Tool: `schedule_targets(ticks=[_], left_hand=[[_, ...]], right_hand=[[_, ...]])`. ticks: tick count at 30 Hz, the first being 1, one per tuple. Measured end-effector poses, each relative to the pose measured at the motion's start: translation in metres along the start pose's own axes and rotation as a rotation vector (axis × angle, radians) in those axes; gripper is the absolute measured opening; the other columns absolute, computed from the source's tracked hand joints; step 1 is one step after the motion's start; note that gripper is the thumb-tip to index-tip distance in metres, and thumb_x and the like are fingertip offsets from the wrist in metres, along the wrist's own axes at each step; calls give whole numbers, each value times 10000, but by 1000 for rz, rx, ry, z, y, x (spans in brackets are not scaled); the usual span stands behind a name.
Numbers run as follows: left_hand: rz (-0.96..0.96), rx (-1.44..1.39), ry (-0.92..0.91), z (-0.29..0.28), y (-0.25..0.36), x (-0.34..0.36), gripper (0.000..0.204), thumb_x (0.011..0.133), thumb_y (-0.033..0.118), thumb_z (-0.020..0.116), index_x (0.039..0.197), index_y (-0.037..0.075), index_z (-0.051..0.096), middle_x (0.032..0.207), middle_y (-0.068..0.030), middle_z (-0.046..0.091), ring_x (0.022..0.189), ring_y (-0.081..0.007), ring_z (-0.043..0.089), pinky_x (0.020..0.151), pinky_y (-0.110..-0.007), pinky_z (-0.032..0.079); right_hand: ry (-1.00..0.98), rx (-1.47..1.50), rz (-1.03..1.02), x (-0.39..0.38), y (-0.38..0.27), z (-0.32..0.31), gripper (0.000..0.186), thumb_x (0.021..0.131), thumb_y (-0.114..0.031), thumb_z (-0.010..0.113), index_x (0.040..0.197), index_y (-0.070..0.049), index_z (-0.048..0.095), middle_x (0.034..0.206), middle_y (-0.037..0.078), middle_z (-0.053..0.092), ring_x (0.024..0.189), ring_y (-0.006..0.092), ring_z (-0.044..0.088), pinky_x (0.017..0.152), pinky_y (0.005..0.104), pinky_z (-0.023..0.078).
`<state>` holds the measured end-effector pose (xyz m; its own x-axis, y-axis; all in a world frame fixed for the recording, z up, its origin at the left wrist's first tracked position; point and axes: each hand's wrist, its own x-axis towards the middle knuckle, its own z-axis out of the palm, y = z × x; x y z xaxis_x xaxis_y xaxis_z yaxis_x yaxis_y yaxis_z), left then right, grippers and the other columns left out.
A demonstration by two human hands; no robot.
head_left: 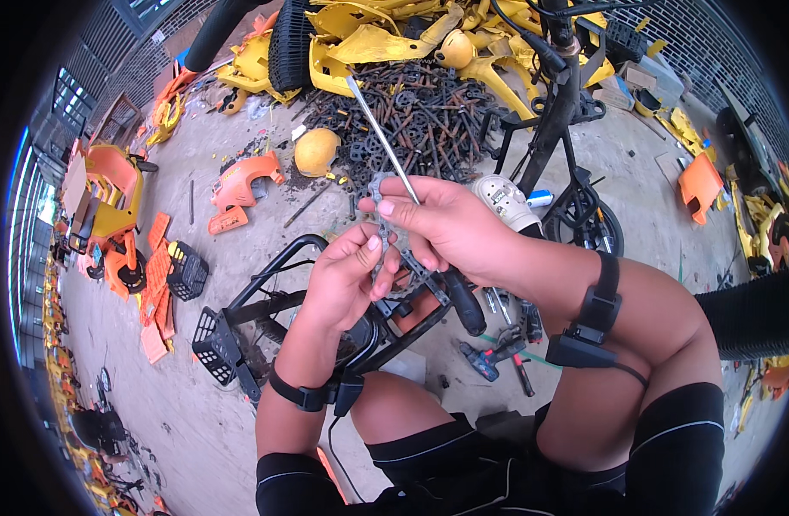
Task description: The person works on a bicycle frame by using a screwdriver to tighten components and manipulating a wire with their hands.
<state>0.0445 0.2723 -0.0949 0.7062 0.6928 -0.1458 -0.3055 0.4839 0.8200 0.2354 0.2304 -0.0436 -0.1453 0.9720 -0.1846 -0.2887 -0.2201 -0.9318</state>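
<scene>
A greyish metal chain (382, 227), dirty and looking like a bicycle chain, hangs between my two hands in the middle of the head view. My left hand (350, 268) is closed, pinching the chain's lower part between thumb and fingers. Just above it, my right hand (450, 219) has thumb and index finger on the upper part. A long screwdriver (376, 126) also sits in my right hand: its bright shaft points up and away, its black handle slants down below the palm. Behind and under my hands stands a black bike frame (283, 255), partly hidden by them.
A pile of dark, rusty cranks and pedals (412, 116) lies ahead, with yellow plastic panels (386, 43) behind. On the floor are a cordless drill (483, 359), orange panels (246, 182) and a black basket (188, 270). A black post (556, 103) rises at the right.
</scene>
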Motion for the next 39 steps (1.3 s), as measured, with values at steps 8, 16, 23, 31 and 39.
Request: schedule_targets(ticks=[8,16,23,31,39], left_hand=[[-182,24,-43,2,1,-3,243,1051,200,501,1109,-18,592,792,-79,600,492,-79,438,445,-203,344],[-297,193,-71,1,-6,-5,166,1037,162,531,1051,19,614,770,-149,630,422,-77,430,351,-193,292],[-310,103,-190,-7,-8,-1,224,1004,168,596,1060,-47,625,745,-171,624,389,-72,412,348,-193,274],[-432,43,-245,1,-7,-4,301,997,159,582,1154,-97,603,765,-127,605,458,-45,400,393,-171,274],[-268,415,-246,13,-7,-1,211,994,99,591,1158,-34,575,869,-52,652,604,-48,520,520,-197,419]], right_hand=[[-51,-194,-137,13,11,-9,264,1003,-129,629,1188,57,602,973,72,703,663,88,609,628,248,525],[-265,-873,-98,-5,-19,-2,182,984,-123,611,1101,-8,691,787,100,701,595,115,639,591,287,530],[-322,-1065,-271,-4,-19,0,156,951,-102,609,1049,-22,699,991,103,674,625,217,693,630,364,546],[-433,-1054,-60,0,-19,-4,215,946,-137,612,1081,20,669,968,124,634,585,224,665,573,338,537],[-417,-901,51,7,-26,-29,307,991,-220,606,1166,27,659,1005,113,669,815,165,673,722,322,546]])
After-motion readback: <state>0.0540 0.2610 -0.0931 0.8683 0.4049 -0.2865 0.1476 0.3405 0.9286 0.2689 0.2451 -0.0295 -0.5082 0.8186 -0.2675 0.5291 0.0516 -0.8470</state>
